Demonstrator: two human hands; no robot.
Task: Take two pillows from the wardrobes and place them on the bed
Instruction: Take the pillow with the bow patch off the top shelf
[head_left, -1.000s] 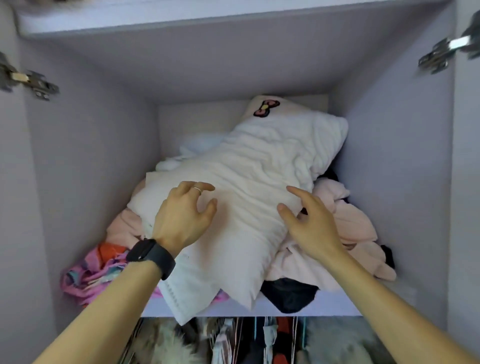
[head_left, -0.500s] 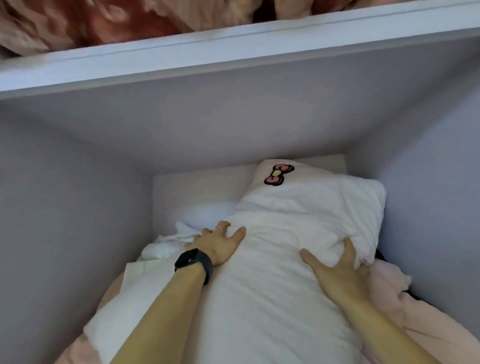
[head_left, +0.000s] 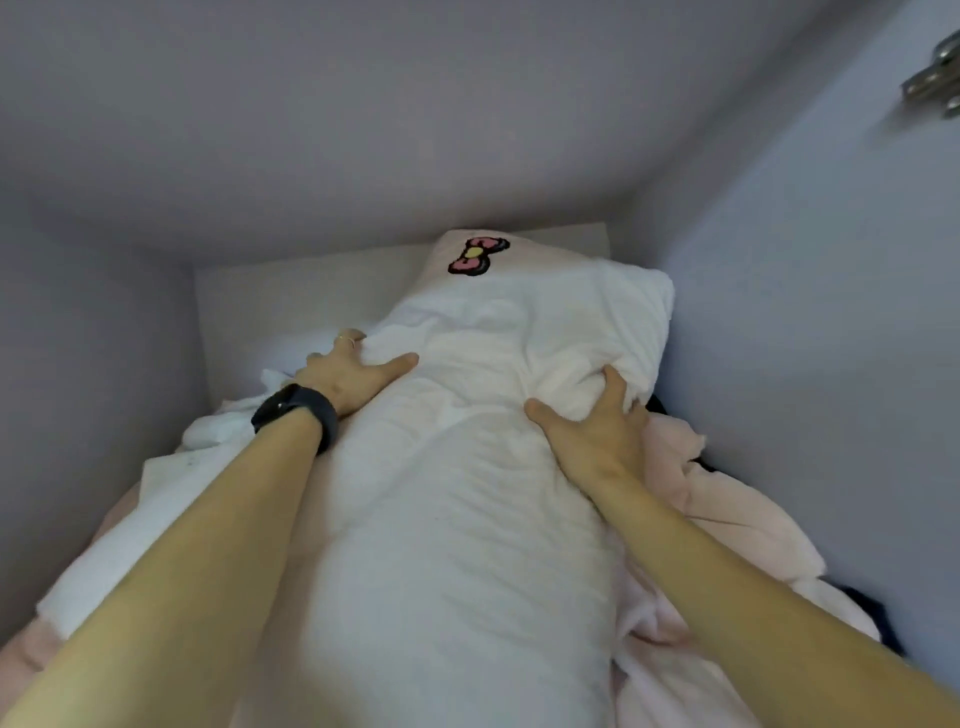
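A long white pillow (head_left: 467, 467) lies lengthwise on a pile of laundry inside a wardrobe compartment. My left hand (head_left: 353, 376), with a black watch on the wrist and a ring, clasps the pillow's left side near its far end. My right hand (head_left: 597, 431) digs its fingers into the pillow's right side, bunching the fabric. Behind the white pillow's far end a pale pink pillow with a pink bow patch (head_left: 475, 255) leans on the back wall.
Pale lilac wardrobe walls close in on the left (head_left: 93, 364) and right (head_left: 805, 338), with a shelf underside (head_left: 415, 104) low overhead. Pink fabric (head_left: 727, 514) and white cloth (head_left: 156, 499) lie under the pillow. A metal door hinge (head_left: 935, 83) sits top right.
Both hands have reached deeper along the pillow toward its far end and tightened on its sides. The view has moved closer into the compartment.
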